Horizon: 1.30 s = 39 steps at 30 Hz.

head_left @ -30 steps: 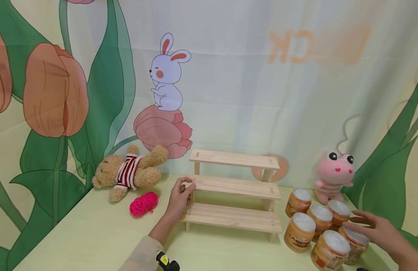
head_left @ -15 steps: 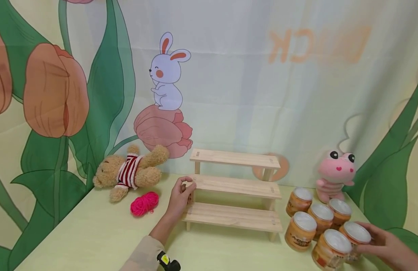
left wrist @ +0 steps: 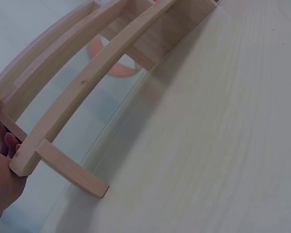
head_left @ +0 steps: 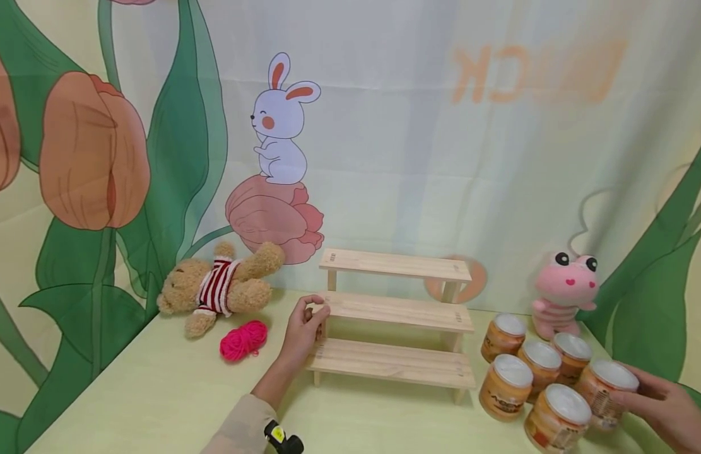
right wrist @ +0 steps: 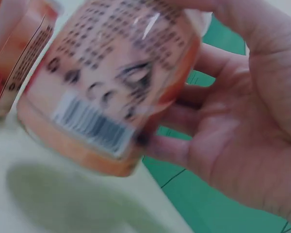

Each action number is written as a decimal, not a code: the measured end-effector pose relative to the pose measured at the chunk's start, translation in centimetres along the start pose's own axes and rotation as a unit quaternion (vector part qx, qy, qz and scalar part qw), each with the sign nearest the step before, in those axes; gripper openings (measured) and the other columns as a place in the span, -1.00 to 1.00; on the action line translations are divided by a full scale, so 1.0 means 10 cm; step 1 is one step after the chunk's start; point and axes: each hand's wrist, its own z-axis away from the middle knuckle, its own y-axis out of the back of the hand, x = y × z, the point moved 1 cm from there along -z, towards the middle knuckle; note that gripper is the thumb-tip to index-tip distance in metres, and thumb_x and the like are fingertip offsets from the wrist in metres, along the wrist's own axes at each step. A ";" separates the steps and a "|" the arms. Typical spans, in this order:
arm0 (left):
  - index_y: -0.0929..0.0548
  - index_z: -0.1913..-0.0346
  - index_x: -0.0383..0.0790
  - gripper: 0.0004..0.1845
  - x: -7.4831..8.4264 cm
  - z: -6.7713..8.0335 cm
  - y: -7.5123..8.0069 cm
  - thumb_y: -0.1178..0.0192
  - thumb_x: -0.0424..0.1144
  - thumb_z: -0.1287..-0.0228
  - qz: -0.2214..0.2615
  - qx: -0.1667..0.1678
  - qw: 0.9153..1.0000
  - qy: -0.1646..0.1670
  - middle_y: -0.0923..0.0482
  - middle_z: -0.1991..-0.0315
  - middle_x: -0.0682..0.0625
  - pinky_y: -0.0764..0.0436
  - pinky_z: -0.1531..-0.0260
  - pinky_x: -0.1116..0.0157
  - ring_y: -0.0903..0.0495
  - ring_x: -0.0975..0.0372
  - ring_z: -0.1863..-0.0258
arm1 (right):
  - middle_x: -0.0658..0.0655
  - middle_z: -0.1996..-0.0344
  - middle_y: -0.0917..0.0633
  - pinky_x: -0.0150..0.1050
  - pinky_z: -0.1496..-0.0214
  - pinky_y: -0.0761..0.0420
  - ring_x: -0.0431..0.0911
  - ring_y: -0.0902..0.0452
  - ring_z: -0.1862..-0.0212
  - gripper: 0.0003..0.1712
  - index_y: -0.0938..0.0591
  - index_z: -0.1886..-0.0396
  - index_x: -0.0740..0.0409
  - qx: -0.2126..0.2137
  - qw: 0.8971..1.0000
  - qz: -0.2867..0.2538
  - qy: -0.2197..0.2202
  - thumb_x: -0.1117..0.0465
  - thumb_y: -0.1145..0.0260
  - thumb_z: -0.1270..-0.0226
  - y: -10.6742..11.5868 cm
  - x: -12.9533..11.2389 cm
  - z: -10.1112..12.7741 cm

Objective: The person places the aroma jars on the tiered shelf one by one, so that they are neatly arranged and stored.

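Note:
My right hand (head_left: 665,403) grips an orange-labelled jar (head_left: 602,394) with a pale lid, fingers and thumb around its side. In the right wrist view the jar (right wrist: 102,82) hangs tilted above the table, a shadow beneath it and its barcode showing. At the centre stands a three-tier wooden step shelf (head_left: 392,362). My left hand (head_left: 300,331) holds the shelf's left end at the middle tier, its fingers curled by the side support. Seen from the left wrist, that hand (left wrist: 5,179) sits against the end of the wooden boards (left wrist: 87,80).
Several similar jars (head_left: 505,388) stand grouped right of the shelf, close to the held one. Behind them sits a pink plush frog (head_left: 563,293). At left lie a teddy bear (head_left: 216,287) and a pink yarn skein (head_left: 243,340). A printed curtain (head_left: 384,157) hangs behind.
My right hand has come down onto the rightmost jar, taken hold of it, and raised it slightly up and right, away from its neighbours. My left hand stays on the shelf.

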 end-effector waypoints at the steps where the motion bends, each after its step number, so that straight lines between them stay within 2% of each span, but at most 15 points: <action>1: -0.42 -0.09 -0.34 -0.71 0.00 0.00 0.00 -0.18 -0.28 -0.45 0.000 0.000 1.000 -0.001 -0.27 0.55 -0.01 -0.29 0.60 0.39 -0.26 0.23 0.61 | -0.19 0.12 -0.63 -0.22 0.17 -0.66 -0.38 -0.58 0.15 -0.53 -0.52 -0.15 -0.35 0.006 1.000 -0.017 0.012 0.36 -0.18 -0.50 0.02 -0.01 0.01; 2: -0.42 -0.09 -0.33 -0.71 0.00 0.00 0.00 -0.18 -0.27 -0.46 -0.001 -0.001 1.000 -0.002 -0.27 0.54 -0.02 -0.29 0.60 0.39 -0.26 0.22 0.61 | -0.28 0.17 -0.61 -0.25 0.19 -0.66 -0.37 -0.58 0.16 -0.50 -0.52 0.01 -0.48 0.014 0.999 -0.036 0.019 0.37 -0.18 -0.50 0.03 -0.02 0.01; 5: -0.42 -0.11 -0.32 -0.71 -0.01 0.00 0.00 -0.18 -0.26 -0.47 -0.004 -0.003 1.000 -0.002 -0.28 0.53 -0.04 -0.29 0.58 0.38 -0.26 0.20 0.59 | -0.34 0.20 -0.63 -0.32 0.24 -0.64 -0.40 -0.58 0.18 -0.44 -0.55 0.11 -0.59 0.034 0.997 -0.060 0.039 0.38 -0.19 -0.49 0.05 -0.09 0.02; 8: -0.43 -0.13 -0.31 -0.70 -0.02 0.00 0.01 -0.17 -0.26 -0.48 -0.006 -0.004 1.000 0.002 -0.29 0.52 -0.05 -0.29 0.56 0.37 -0.27 0.19 0.57 | -0.31 0.19 -0.66 -0.37 0.26 -0.63 -0.39 -0.60 0.18 -0.42 -0.63 0.09 -0.51 0.058 0.991 -0.097 0.077 0.44 -0.22 -0.44 0.02 -0.18 0.02; 12: -0.42 -0.16 -0.31 -0.69 -0.02 0.01 0.01 -0.16 -0.27 -0.48 -0.004 -0.005 1.000 0.008 -0.30 0.52 -0.03 -0.30 0.56 0.36 -0.28 0.19 0.57 | -0.27 0.20 -0.70 -0.44 0.29 -0.60 -0.39 -0.61 0.20 -0.40 -0.69 0.07 -0.40 0.098 0.980 -0.116 0.127 0.52 -0.27 -0.34 -0.06 -0.35 0.03; 14: -0.43 -0.16 -0.31 -0.69 -0.02 0.02 0.02 -0.16 -0.27 -0.48 -0.003 -0.005 1.000 0.009 -0.30 0.52 -0.02 -0.31 0.56 0.35 -0.28 0.19 0.57 | -0.30 0.21 -0.69 -0.47 0.31 -0.59 -0.40 -0.61 0.22 -0.39 -0.70 0.04 -0.38 0.121 0.978 -0.096 0.138 0.53 -0.31 -0.30 -0.10 -0.47 0.02; 19: -0.44 -0.12 -0.30 -0.70 -0.01 0.02 0.01 -0.18 -0.25 -0.47 -0.013 0.002 1.000 0.006 -0.29 0.51 -0.01 -0.33 0.53 0.37 -0.30 0.21 0.56 | -0.37 0.22 -0.65 -0.49 0.32 -0.58 -0.43 -0.58 0.23 -0.43 -0.63 -0.10 -0.35 0.151 0.978 0.020 0.141 0.43 -0.38 -0.30 -0.17 -0.77 0.01; 21: -0.44 -0.12 -0.31 -0.70 -0.01 0.02 0.01 -0.19 -0.25 -0.46 -0.016 0.004 1.000 0.002 -0.28 0.51 0.00 -0.33 0.54 0.37 -0.30 0.22 0.56 | -0.38 0.22 -0.64 -0.49 0.31 -0.58 -0.44 -0.57 0.22 -0.45 -0.63 -0.11 -0.34 0.152 0.978 0.042 0.137 0.39 -0.40 -0.30 -0.21 -0.88 0.01; 24: -0.44 -0.11 -0.32 -0.70 -0.01 0.02 0.00 -0.19 -0.25 -0.46 -0.015 0.003 1.000 -0.002 -0.28 0.52 -0.01 -0.32 0.54 0.38 -0.29 0.22 0.57 | -0.32 0.25 -0.69 -0.49 0.30 -0.58 -0.42 -0.60 0.23 -0.48 -0.68 -0.01 -0.35 0.139 0.980 -0.005 0.140 0.41 -0.40 -0.28 -0.29 -1.04 -0.01; 27: -0.44 -0.10 -0.34 -0.72 0.01 0.03 0.00 -0.18 -0.28 -0.46 -0.009 -0.001 1.000 0.001 -0.28 0.53 -0.02 -0.31 0.55 0.38 -0.28 0.21 0.57 | -0.21 0.24 -0.74 -0.48 0.25 -0.59 -0.36 -0.63 0.21 -0.49 -0.72 -0.01 -0.23 0.104 0.978 -0.068 0.165 0.48 -0.37 -0.27 -0.42 -1.16 -0.03; 30: -0.44 -0.10 -0.33 -0.72 0.00 0.04 0.01 -0.18 -0.28 -0.46 -0.008 0.001 1.000 0.004 -0.28 0.53 -0.02 -0.33 0.55 0.39 -0.29 0.22 0.57 | -0.15 0.22 -0.75 -0.45 0.23 -0.61 -0.33 -0.64 0.19 -0.48 -0.72 -0.04 -0.18 0.077 0.977 -0.081 0.180 0.51 -0.35 -0.27 -0.57 -1.29 -0.06; 32: -0.44 -0.10 -0.34 -0.72 0.00 0.04 0.01 -0.18 -0.29 -0.46 -0.009 0.003 1.000 0.006 -0.28 0.53 -0.01 -0.33 0.54 0.39 -0.29 0.23 0.57 | -0.12 0.20 -0.75 -0.43 0.22 -0.62 -0.30 -0.64 0.19 -0.48 -0.71 -0.07 -0.14 0.059 0.978 -0.070 0.188 0.51 -0.33 -0.28 -0.68 -1.38 -0.09; 34: -0.45 -0.10 -0.32 -0.71 -0.03 0.03 0.01 -0.20 -0.27 -0.46 -0.013 0.007 1.000 0.002 -0.27 0.53 0.01 -0.33 0.55 0.39 -0.29 0.24 0.57 | -0.12 0.20 -0.74 -0.40 0.24 -0.63 -0.28 -0.64 0.20 -0.51 -0.69 -0.11 -0.07 0.059 0.978 -0.034 0.195 0.48 -0.36 -0.28 -0.81 -1.49 -0.11; 39: -0.44 -0.11 -0.33 -0.70 0.00 0.03 0.00 -0.20 -0.25 -0.46 -0.013 0.003 1.000 -0.005 -0.27 0.53 0.02 -0.31 0.56 0.38 -0.28 0.23 0.57 | -0.09 0.19 -0.73 -0.33 0.22 -0.65 -0.23 -0.65 0.18 -0.50 -0.57 -0.20 0.39 0.054 0.971 0.046 0.228 0.41 -0.42 -0.26 -1.18 -1.70 -0.15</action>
